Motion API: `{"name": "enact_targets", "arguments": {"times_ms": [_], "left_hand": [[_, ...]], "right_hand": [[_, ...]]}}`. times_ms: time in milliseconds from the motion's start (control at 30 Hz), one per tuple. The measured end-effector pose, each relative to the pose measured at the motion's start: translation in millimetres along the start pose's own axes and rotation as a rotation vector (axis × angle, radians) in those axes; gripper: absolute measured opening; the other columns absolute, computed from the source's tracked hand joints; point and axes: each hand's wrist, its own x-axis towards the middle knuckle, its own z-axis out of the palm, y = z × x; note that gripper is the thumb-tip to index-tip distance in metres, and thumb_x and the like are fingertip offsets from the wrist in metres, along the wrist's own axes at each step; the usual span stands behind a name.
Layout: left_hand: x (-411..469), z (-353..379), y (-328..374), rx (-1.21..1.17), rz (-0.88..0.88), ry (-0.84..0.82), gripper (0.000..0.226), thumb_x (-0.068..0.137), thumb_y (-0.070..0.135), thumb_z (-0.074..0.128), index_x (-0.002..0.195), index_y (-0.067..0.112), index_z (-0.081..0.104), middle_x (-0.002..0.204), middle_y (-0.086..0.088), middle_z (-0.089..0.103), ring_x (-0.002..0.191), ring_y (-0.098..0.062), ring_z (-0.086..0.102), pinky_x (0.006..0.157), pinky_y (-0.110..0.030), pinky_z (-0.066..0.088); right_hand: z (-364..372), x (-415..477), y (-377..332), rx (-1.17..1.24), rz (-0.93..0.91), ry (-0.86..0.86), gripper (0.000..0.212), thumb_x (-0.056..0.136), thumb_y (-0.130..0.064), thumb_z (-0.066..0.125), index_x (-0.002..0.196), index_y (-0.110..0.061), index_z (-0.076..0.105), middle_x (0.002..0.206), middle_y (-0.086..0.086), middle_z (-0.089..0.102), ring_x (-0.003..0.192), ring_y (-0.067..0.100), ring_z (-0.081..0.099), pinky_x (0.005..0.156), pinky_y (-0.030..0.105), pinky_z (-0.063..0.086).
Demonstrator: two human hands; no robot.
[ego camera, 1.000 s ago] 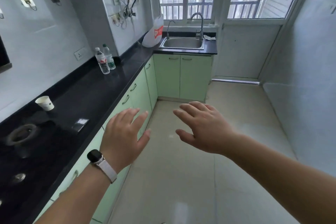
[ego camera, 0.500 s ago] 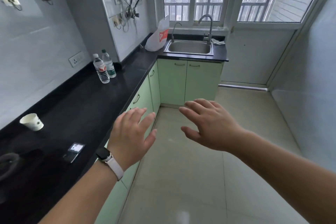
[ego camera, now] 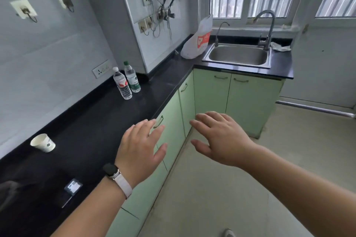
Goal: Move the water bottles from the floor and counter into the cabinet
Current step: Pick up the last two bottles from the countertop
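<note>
From the head view, I have both hands out in front of me, palms down and holding nothing: the left hand (ego camera: 141, 148), fingers spread, hovers over the front edge of the black table (ego camera: 96, 121), and the right hand (ego camera: 221, 136), equally loose, hangs over the floor (ego camera: 212, 188). Two water bottles stand upright far back on the table near the wall, a red-labelled bottle (ego camera: 122, 83) and a green-capped bottle (ego camera: 132, 78), so close together that I cannot tell whether they touch. I see no bottle on the floor here. The green cabinet doors (ego camera: 210, 90) are all closed. My worry is the reach: going for one bottle could nudge its neighbour over, since they stand so tight. If I fill both hands first, nothing is free to pull a door open. A paper cup (ego camera: 43, 143) sits well apart on the left, out of my path.
</note>
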Motion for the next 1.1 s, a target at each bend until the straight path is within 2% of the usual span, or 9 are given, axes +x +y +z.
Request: {"name": "enact_targets", "arguments": {"times_ms": [267, 567, 800, 1100], "left_hand": [[99.7, 26.5, 12.2, 0.064, -0.127, 0.020, 0.048, 0.088, 0.043, 0.051, 0.122, 0.013, 0.069, 0.124, -0.013, 0.067, 0.116, -0.038, 0.062, 0.094, -0.054, 0.052], [143.5, 59.2, -30.3, 0.122, -0.235, -0.040, 0.051, 0.090, 0.044, 0.049, 0.124, 0.012, 0.069, 0.125, -0.013, 0.067, 0.118, -0.036, 0.061, 0.095, -0.053, 0.051], [187.8, 111.7, -96.2, 0.038, -0.280, -0.023, 0.051, 0.089, 0.044, 0.049, 0.125, 0.012, 0.069, 0.126, -0.013, 0.066, 0.118, -0.035, 0.061, 0.095, -0.049, 0.051], [229.4, 184.4, -231.3, -0.065, -0.378, -0.031, 0.051, 0.087, 0.044, 0.051, 0.121, 0.010, 0.071, 0.121, -0.011, 0.067, 0.111, -0.033, 0.063, 0.090, -0.048, 0.054]], "right_hand": [[-0.2, 84.1, 106.1, 0.016, -0.120, 0.014, 0.058, 0.091, -0.058, 0.040, 0.135, -0.023, 0.053, 0.132, 0.000, 0.059, 0.122, 0.027, 0.052, 0.100, 0.041, 0.043], [24.2, 169.7, 132.1, 0.092, -0.206, -0.035, 0.060, 0.092, -0.059, 0.035, 0.137, -0.023, 0.051, 0.135, 0.000, 0.057, 0.125, 0.026, 0.051, 0.101, 0.042, 0.042], [61.7, 250.4, 126.6, 0.046, -0.235, -0.110, 0.060, 0.093, -0.059, 0.034, 0.139, -0.024, 0.048, 0.137, -0.002, 0.054, 0.128, 0.026, 0.048, 0.103, 0.042, 0.042], [105.0, 396.1, 101.3, -0.003, -0.245, -0.103, 0.056, 0.091, -0.058, 0.041, 0.132, -0.023, 0.056, 0.128, -0.003, 0.061, 0.118, 0.025, 0.057, 0.094, 0.041, 0.048]]}}
